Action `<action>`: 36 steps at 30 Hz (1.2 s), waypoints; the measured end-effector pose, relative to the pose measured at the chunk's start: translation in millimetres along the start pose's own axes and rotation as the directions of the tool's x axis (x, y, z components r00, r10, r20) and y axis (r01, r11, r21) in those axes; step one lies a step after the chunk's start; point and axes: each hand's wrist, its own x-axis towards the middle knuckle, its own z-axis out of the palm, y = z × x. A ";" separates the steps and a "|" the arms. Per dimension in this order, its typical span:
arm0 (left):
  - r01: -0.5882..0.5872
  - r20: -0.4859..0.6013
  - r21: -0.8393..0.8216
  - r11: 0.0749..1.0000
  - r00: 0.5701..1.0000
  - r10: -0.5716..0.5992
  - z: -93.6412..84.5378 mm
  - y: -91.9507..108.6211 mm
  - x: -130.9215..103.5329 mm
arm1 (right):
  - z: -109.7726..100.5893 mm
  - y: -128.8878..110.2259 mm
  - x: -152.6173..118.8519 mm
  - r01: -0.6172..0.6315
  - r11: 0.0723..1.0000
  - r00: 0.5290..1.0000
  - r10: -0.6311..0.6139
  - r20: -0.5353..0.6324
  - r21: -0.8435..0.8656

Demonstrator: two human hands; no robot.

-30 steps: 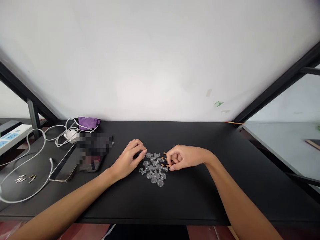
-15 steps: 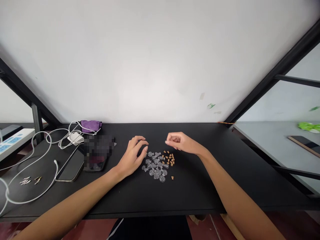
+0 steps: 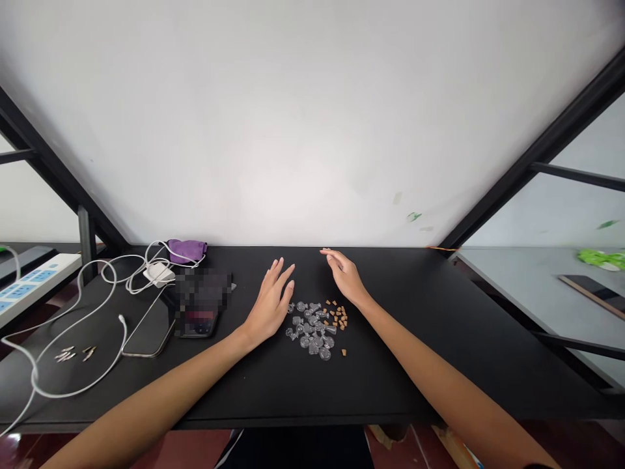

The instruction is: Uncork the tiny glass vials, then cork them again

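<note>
Several tiny clear glass bottles (image 3: 312, 329) lie in a loose pile on the black table (image 3: 410, 371). Small tan cork stoppers (image 3: 336, 314) are scattered against the pile's right side, and one cork stopper (image 3: 344, 352) lies apart, nearer the front edge. My left hand (image 3: 271, 299) is just left of the bottles, fingers spread and holding nothing. Beyond the corks is my right hand (image 3: 346, 273), its fingers stretched out toward the left with nothing visible in them. Neither hand covers much of the pile.
At left are a phone (image 3: 149, 326), a dark, partly blurred device (image 3: 200, 306), a white cable (image 3: 78, 391), a charger (image 3: 159, 273) and a purple cloth (image 3: 188, 251). Small metal pieces (image 3: 66, 354) lie inside the cable loop. A power strip (image 3: 34, 283) sits farther left. Black frame bars (image 3: 508, 169) slant upward.
My right hand has gone from curled fingers to stretched ones and moved slightly farther back. My left hand's fingers have spread and straightened. The view has shifted slightly; bottles and corks keep their arrangement.
</note>
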 end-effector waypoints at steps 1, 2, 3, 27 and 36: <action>0.031 0.015 -0.029 0.999 0.999 -0.030 2.4 -2.7 2.7 | 1.9 1.4 3.6 -0.020 1.000 1.000 0.020 -0.020 -0.004; 0.065 0.028 -0.050 0.997 0.998 -0.064 4.8 -4.9 5.3 | 3.5 2.7 6.9 -0.038 0.999 0.999 0.037 -0.036 -0.008; 0.091 0.043 -0.060 0.994 0.995 -0.089 6.9 -6.5 8.0 | 4.8 3.9 9.9 -0.054 0.998 0.997 0.053 -0.050 -0.015; 0.119 0.060 -0.081 0.990 0.992 -0.114 5.3 -1.6 18.1 | 3.3 0.7 7.9 -0.061 0.997 0.998 0.061 -0.006 -0.042; 0.118 0.065 -0.126 0.985 0.992 -0.110 2.7 -0.6 12.3 | 4.7 -2.8 6.0 -0.057 0.998 0.996 0.057 0.066 -0.003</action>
